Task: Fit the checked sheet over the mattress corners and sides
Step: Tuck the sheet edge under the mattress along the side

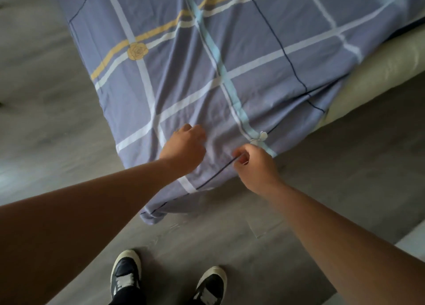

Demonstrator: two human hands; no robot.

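Note:
The checked sheet [207, 58], blue-grey with white, yellow and pale blue stripes, lies over the near corner of the mattress and hangs down to the floor at its tip. The beige mattress side [372, 74] shows bare at the right. My left hand [185, 148] rests knuckles up on the sheet at the corner, with its fingers curled into the fabric. Just to the right, my right hand [253, 164] is pinched on a fold of the sheet next to a small white flower print.
Grey wood-look floor [322, 189] surrounds the bed on the left, front and right. My two dark shoes with white soles [125, 274] stand on it just before the corner. The sheet's loose tip [153, 217] touches the floor.

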